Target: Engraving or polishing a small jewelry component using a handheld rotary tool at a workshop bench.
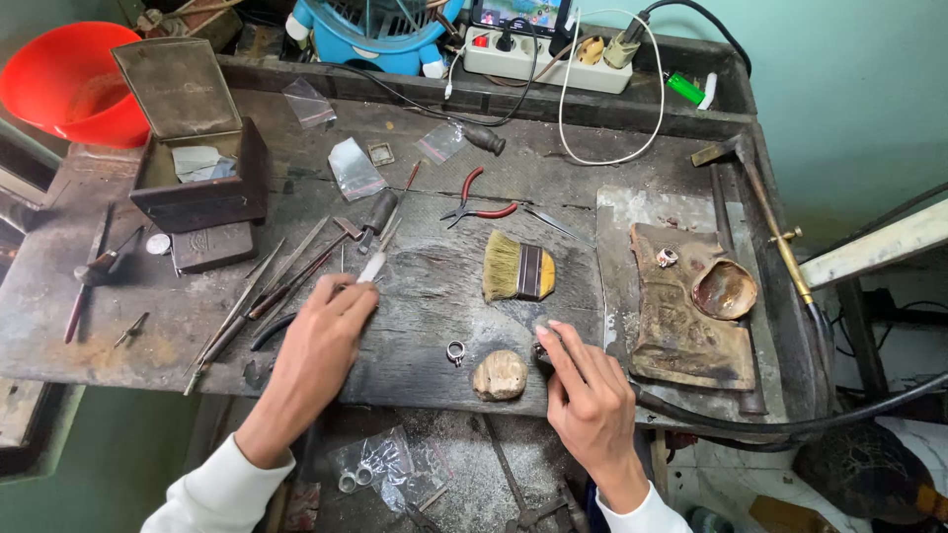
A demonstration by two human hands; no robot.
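Nearest the camera, the right hand (590, 395) is curled around a small dark object (542, 352) at the front edge of the bench (425, 286); what it is can't really be made out. Just left of it a rounded tan block (500, 375) and a small metal ring (455, 350) are laid on the wood. The left hand (321, 341) is pinched onto a slim white-tipped tool (373, 265) among a row of files (259, 296). Further back, a flat brush (517, 273) and red-handled pliers (477, 205) are seen, then an open metal box (197, 163) far left.
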